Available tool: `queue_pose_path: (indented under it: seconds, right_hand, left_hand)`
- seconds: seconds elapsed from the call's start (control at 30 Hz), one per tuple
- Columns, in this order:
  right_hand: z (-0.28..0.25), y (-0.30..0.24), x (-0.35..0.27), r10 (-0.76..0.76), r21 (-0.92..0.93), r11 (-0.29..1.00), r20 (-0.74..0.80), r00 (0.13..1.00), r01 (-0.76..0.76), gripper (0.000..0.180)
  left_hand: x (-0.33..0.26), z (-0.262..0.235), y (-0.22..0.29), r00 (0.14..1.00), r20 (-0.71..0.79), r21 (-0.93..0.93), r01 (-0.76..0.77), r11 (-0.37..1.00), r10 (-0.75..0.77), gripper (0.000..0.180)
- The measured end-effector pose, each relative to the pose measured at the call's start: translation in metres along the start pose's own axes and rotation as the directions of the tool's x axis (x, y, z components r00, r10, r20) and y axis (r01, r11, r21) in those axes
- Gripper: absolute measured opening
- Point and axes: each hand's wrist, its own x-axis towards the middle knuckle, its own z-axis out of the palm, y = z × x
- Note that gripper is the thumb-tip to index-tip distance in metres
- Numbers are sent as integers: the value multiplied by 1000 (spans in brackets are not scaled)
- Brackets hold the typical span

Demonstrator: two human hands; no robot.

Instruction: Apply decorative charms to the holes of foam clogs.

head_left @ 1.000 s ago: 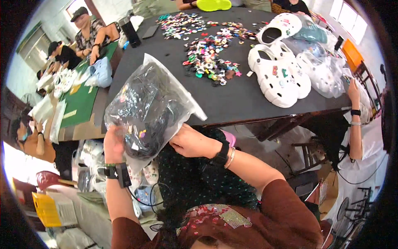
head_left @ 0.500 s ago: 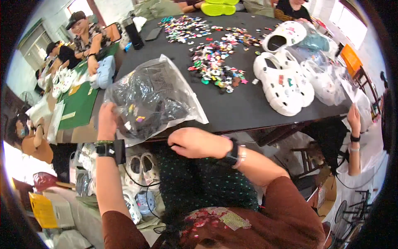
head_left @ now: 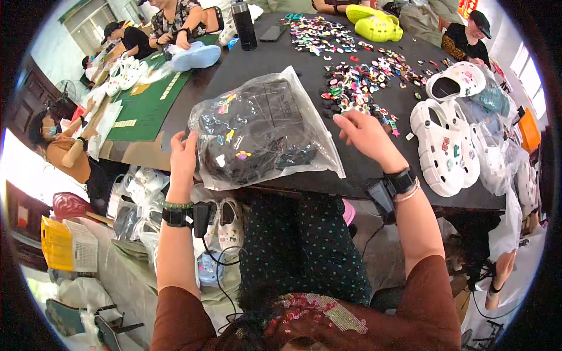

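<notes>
We see a dark table (head_left: pixel 281 64) from above, and on its near edge lies a clear plastic bag (head_left: pixel 263 131) with black clogs (head_left: pixel 252 140) inside; small coloured charms are fixed on the clogs. The bag lies flat on the table, a little left of the middle, and its near side hangs slightly over the edge.

The left hand (head_left: pixel 182 158) holds the left edge of the bag; the fingers are closed on the plastic there. The right hand (head_left: pixel 366 131) is open, with the fingers spread, and it hovers just to the right of the bag, near a pile of loose charms (head_left: pixel 363 82). We cannot tell if its fingertips touch the charms or the table (the hand covers that place). Both wrists carry a dark band.

To the right of the right hand stands a pair of white clogs (head_left: pixel 442 146) with some charms on them, and further right there are more white clogs in clear bags (head_left: pixel 497 152). At the far side of the table we see a yellow-green pair of clogs (head_left: pixel 374 23) and a dark bottle (head_left: pixel 243 23). On the far left, a green mat (head_left: pixel 149 102) lies on another table, and other people work there.
</notes>
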Motion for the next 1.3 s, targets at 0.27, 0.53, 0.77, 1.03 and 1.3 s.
queue_pose_path:
  seconds: [0.27,0.53,0.77,1.03,1.3]
  right_hand:
    - [13,1,-1,-60,199,980,301,952,-1,34]
    - [32,-1,-54,7,465,856,428,904,-227,22]
    - [83,-10,-108,8,735,516,509,861,-440,21]
    - [120,-27,-105,-30,737,456,573,819,-499,24]
    - [111,-30,-102,-18,649,645,539,842,-402,33]
  left_hand:
    - [-107,18,46,675,45,435,-677,594,737,57]
    - [-112,45,5,821,207,447,-564,694,532,93]
    - [-31,19,-6,638,304,338,-767,546,708,94]
    - [-84,21,16,869,3,440,-446,780,495,65]
    - [-168,19,16,836,486,-98,343,934,-256,40]
